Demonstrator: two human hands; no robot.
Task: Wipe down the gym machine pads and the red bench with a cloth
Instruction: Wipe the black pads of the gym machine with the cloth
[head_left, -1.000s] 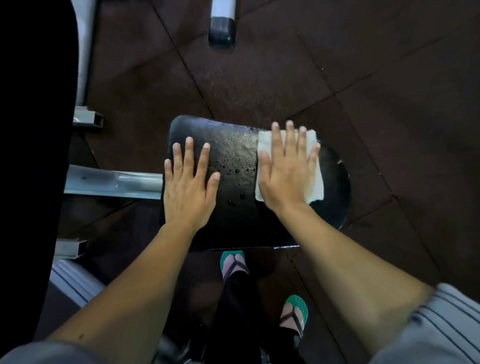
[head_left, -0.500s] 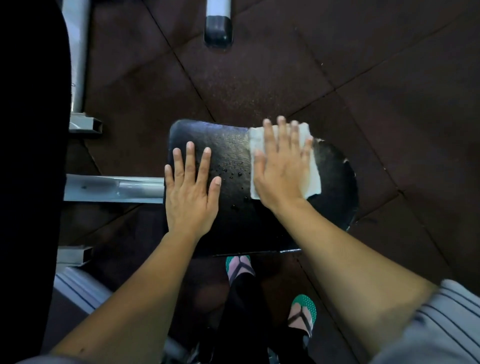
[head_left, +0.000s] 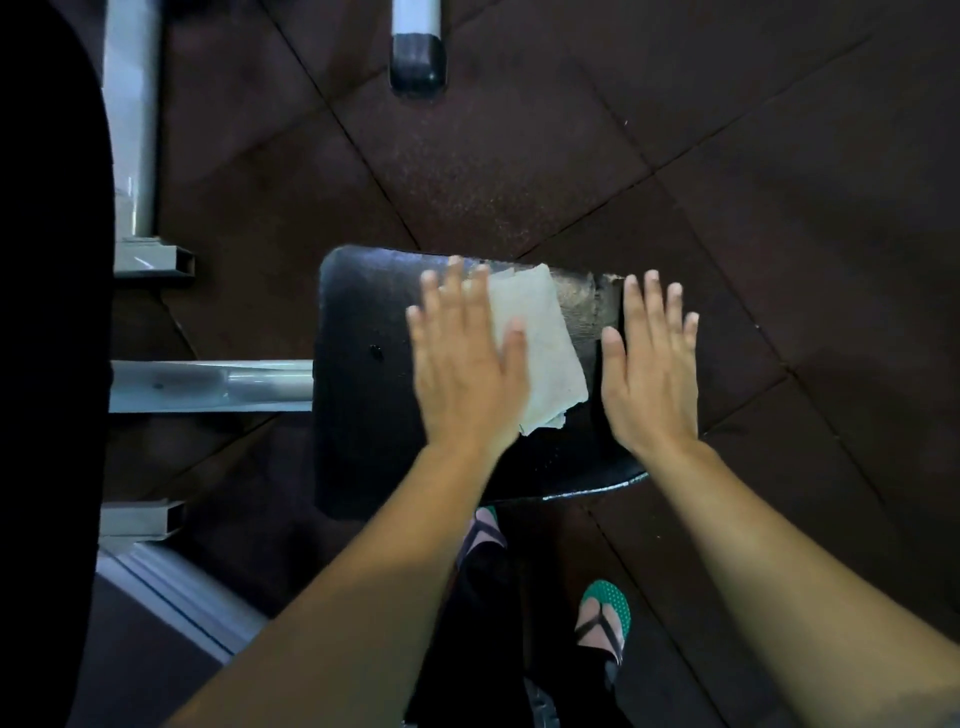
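A black padded seat (head_left: 363, 415) of a gym machine lies below me, wet and shiny along its far edge. A white cloth (head_left: 545, 353) lies flat on the middle of the pad. My left hand (head_left: 462, 364) presses flat on the cloth's left part, fingers spread and blurred by motion. My right hand (head_left: 649, 374) rests flat on the pad's right end, just right of the cloth and off it, holding nothing. No red bench is in view.
A grey metal arm (head_left: 208, 387) carries the pad from the left, with grey frame tubes (head_left: 130, 130) behind it. A capped grey tube end (head_left: 418, 57) sits on the dark rubber floor ahead. My sandalled feet (head_left: 602, 618) stand under the pad's near edge.
The cloth was under my right hand; now my left hand covers it. My left hand moved right onto the cloth, and my right hand slid off to the pad's right end.
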